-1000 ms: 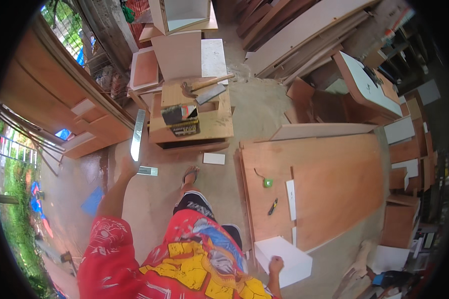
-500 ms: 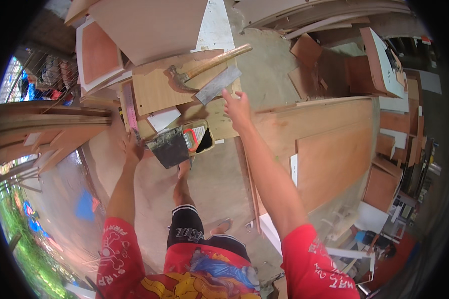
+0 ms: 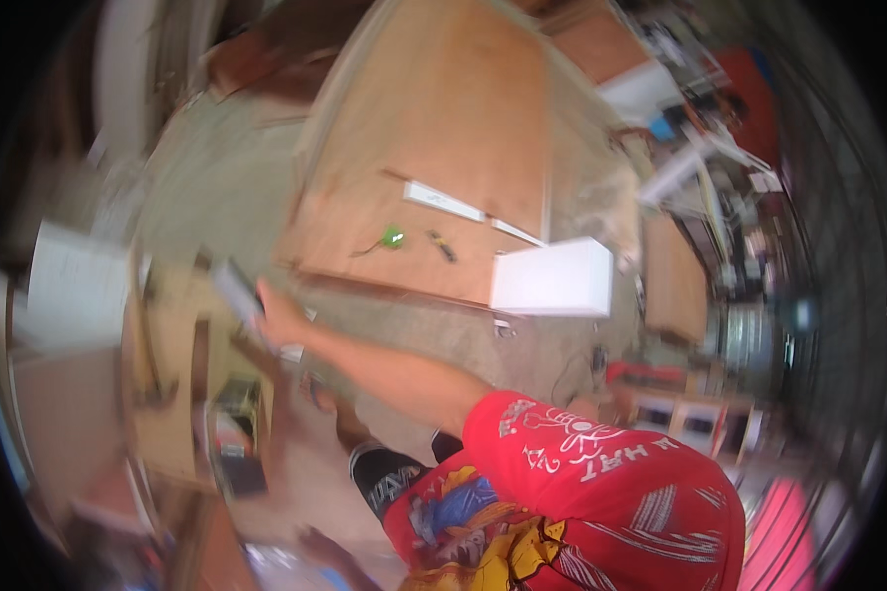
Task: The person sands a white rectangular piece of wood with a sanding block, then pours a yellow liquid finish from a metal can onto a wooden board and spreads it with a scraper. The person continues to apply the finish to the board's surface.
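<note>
Holding a flat grey bar (image 3: 237, 293) in the fingers of the right hand (image 3: 282, 320), near a wooden bench (image 3: 172, 433) with a hammer (image 3: 144, 345) and a dark box (image 3: 237, 424) on it. Has the left hand (image 3: 327, 554) down low in a blur; cannot tell wide fingers from narrow there. Can see a brown board (image 3: 453, 108) farther off, with a green tape measure (image 3: 393, 236) and a knife (image 3: 443, 246) on it.
</note>
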A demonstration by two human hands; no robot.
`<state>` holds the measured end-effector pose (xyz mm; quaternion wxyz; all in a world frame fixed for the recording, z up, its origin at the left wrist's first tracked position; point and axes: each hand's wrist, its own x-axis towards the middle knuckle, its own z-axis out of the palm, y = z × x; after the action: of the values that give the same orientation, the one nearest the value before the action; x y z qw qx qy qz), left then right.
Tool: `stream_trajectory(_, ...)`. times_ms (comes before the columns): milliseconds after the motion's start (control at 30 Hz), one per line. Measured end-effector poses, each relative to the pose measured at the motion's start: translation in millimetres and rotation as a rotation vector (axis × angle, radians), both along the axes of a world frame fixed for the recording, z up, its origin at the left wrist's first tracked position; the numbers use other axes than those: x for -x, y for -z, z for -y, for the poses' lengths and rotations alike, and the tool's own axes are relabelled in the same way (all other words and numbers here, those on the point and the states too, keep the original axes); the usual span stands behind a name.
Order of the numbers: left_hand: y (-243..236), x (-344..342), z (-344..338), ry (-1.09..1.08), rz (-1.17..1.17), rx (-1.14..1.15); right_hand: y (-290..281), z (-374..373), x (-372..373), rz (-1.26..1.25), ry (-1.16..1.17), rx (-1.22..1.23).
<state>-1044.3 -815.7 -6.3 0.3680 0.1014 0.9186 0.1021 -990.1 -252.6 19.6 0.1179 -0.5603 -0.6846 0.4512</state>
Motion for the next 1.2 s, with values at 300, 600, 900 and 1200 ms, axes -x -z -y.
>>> stream_trajectory(300,-143.7,-81.4,-291.5,0.476,0.148,-0.669,-144.0,152.1,-361.1,-0.062,0.442,0.54)
stream_trajectory(600,-141.0,-432.2,-497.8,0.772,0.175,-0.809,-72.4,288.9,-697.7,-0.414,1.185,0.244)
stream_trajectory(900,-55.8,-893.8,-634.4,1.527,-0.334,-0.973,-72.9,228.6,-938.4,-0.103,1.367,-0.044)
stream_trajectory(1200,-29.4,-960.3,-597.7,1.524,-0.331,-0.58,-43.6,185.6,-1015.7,-0.186,1.124,0.019)
